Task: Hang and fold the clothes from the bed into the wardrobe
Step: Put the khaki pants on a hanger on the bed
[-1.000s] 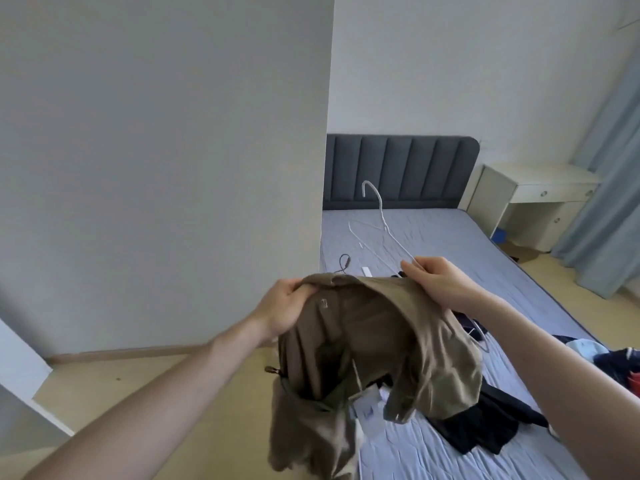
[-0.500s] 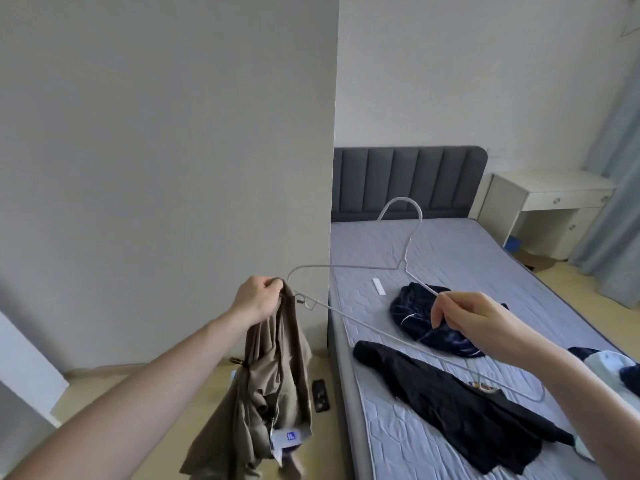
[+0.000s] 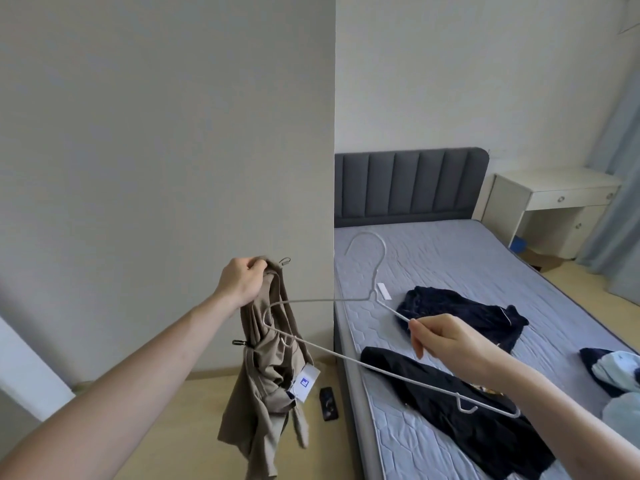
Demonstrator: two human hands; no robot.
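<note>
My left hand (image 3: 240, 282) grips the top of a khaki garment (image 3: 273, 368), which hangs down over the floor beside the bed with a white tag on it. My right hand (image 3: 446, 341) pinches the sloping arm of a white wire hanger (image 3: 346, 299). The hanger's left end reaches across the khaki cloth, and its hook points up toward the headboard. On the bed (image 3: 467, 265) lie a dark navy garment (image 3: 460, 313), a long black garment (image 3: 460, 414) and a bundle of navy and pale blue clothes (image 3: 613, 372) at the right edge.
A grey wall panel (image 3: 173, 168) stands left of the bed. A black phone-like object (image 3: 328, 403) lies on the wooden floor by the bed frame. A white desk (image 3: 554, 199) and a blue curtain (image 3: 620, 168) are at the far right. A small white strip (image 3: 383, 291) lies on the mattress.
The khaki garment went from bunched between both hands to hanging from my left hand alone. My right hand took the hanger free and swung its left end across the cloth.
</note>
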